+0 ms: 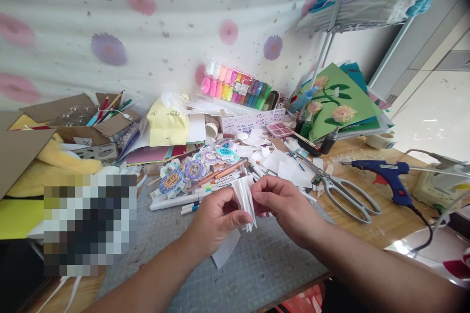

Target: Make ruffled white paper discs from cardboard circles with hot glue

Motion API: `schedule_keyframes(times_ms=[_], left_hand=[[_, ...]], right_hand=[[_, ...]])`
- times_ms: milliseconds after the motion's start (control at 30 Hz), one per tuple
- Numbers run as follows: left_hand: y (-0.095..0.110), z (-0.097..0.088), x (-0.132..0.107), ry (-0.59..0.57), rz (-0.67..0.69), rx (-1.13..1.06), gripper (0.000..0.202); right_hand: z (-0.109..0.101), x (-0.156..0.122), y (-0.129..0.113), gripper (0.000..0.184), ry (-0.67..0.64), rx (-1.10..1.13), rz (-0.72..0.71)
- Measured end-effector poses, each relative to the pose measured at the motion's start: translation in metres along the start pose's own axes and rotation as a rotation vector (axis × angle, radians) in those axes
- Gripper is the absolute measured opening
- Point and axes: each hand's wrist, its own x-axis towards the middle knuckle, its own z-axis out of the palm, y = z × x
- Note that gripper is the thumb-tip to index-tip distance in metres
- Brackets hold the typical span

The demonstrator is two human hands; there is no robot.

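A white pleated piece of paper (244, 200) stands upright between my hands, above the cutting mat (176, 264). My left hand (215, 217) is closed around its left side, with the thumb pressed across the lower folds. At the paper's right edge, the fingers of my right hand (286, 208) are pinched together; their tips are partly hidden behind the folds. Below my hands, a loose white paper scrap (226, 250) lies on the mat. Several pens and markers (189, 200) lie just beyond my left hand, beside layered paper flowers (172, 181).
On the right lie large scissors (347, 193) and a blue glue gun (385, 171) with a trailing cord. Paper scraps (284, 166) cover the middle. Behind are colourful clay packs (235, 85) and a green card with flowers (338, 102). A cardboard box (73, 134) stands left.
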Motion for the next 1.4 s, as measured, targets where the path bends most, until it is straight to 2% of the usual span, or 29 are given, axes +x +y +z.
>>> schedule_keyframes(times_ms=[200,333,467,600,667,767,867,967,1100,1200,1267,1333,1400], left_hand=[[0.000,-0.004,0.003,0.083,-0.001,0.147,0.033],[0.002,-0.001,0.003,0.104,-0.030,0.218,0.024],[0.001,0.003,0.000,0.141,-0.042,0.316,0.017],[0.008,-0.005,0.008,0.245,-0.013,0.450,0.016],[0.019,-0.016,0.020,0.304,-0.028,0.519,0.015],[0.039,-0.032,0.047,0.324,-0.077,0.625,0.012],[0.053,-0.040,0.080,0.314,-0.143,0.710,0.018],[0.057,-0.038,0.110,0.294,-0.222,0.742,0.032],[0.058,-0.036,0.132,0.375,-0.248,0.750,0.034],[0.061,-0.036,0.127,0.501,-0.202,0.714,0.038],[0.060,-0.030,0.111,0.553,-0.153,0.646,0.053],[0.054,-0.016,0.085,0.504,-0.132,0.539,0.050],[0.042,0.003,0.056,0.368,-0.169,0.408,0.047]], right_hand=[[-0.004,-0.004,-0.003,0.020,-0.053,0.046,-0.018],[-0.001,-0.008,0.001,0.039,-0.088,-0.099,-0.107],[0.000,-0.006,0.008,0.043,0.044,-0.239,-0.142],[-0.023,-0.001,-0.007,0.045,0.215,-0.080,-0.122],[-0.042,0.000,-0.023,0.049,0.349,0.007,-0.167],[-0.069,-0.003,-0.043,0.050,0.495,0.069,-0.276],[-0.081,-0.006,-0.050,0.048,0.515,0.035,-0.356],[-0.083,-0.009,-0.048,0.046,0.500,0.021,-0.356],[-0.085,-0.011,-0.041,0.046,0.457,-0.007,-0.323],[-0.088,-0.014,-0.035,0.041,0.428,-0.145,-0.381],[-0.089,-0.018,-0.032,0.036,0.437,-0.342,-0.466],[-0.087,-0.024,-0.029,0.034,0.456,-0.620,-0.604],[-0.080,-0.030,-0.025,0.035,0.398,-0.909,-0.789]])
